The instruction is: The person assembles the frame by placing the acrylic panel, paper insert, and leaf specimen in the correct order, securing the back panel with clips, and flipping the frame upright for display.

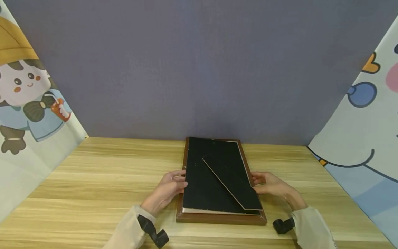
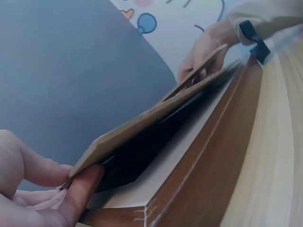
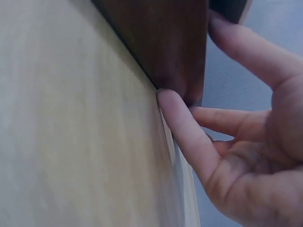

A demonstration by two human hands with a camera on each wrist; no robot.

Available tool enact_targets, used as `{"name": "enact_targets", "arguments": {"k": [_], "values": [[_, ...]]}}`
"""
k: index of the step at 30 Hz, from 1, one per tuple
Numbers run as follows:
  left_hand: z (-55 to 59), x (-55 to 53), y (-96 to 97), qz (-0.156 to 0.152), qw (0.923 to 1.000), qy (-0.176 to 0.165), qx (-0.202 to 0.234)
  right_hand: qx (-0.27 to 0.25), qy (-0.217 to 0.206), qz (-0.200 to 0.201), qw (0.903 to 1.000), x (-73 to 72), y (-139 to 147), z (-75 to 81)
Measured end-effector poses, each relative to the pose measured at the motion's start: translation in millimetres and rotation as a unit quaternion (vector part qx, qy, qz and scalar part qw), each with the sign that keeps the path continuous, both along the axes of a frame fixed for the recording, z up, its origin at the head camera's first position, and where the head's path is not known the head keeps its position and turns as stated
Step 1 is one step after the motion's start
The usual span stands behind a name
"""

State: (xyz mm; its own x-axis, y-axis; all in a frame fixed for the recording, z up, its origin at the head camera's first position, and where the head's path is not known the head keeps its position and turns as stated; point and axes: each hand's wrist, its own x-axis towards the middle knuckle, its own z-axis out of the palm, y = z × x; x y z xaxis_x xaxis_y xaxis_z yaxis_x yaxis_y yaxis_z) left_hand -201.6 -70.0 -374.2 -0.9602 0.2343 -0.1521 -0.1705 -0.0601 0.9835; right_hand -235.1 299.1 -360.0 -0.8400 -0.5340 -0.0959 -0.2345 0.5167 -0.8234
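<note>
A brown picture frame lies face down on the table, with its black backing board over it. On the board, a black easel leg slants toward the near right corner. My left hand pinches the board's left edge between thumb and fingers. In the left wrist view the board is tilted up, leaving a dark gap above the frame. At the right side, my right hand holds the frame's edge, fingertips low on its side and the thumb higher up by the leg.
The wooden table runs back to a grey panel. White walls with cartoon prints stand on both sides. A black camera mount sits on my left wrist, another mount on my right.
</note>
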Motion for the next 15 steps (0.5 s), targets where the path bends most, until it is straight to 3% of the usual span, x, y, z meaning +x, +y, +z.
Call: {"name": "enact_targets", "arguments": {"k": [5,10,15], "values": [[0.1,1.0,3.0,0.025,0.9996,-0.005,0.014,-0.002,0.01,-0.028,0.9995,1.7,-2,-0.3],[1.0,1.0,4.9,0.028,0.999,-0.007,0.033,-0.017,0.043,-0.07,0.9965,2.6,-4,2.1],[0.0,0.6,4.2,0.027,0.9982,-0.014,0.052,-0.063,0.032,-0.11,0.9914,3.4,-11,7.1]]}}
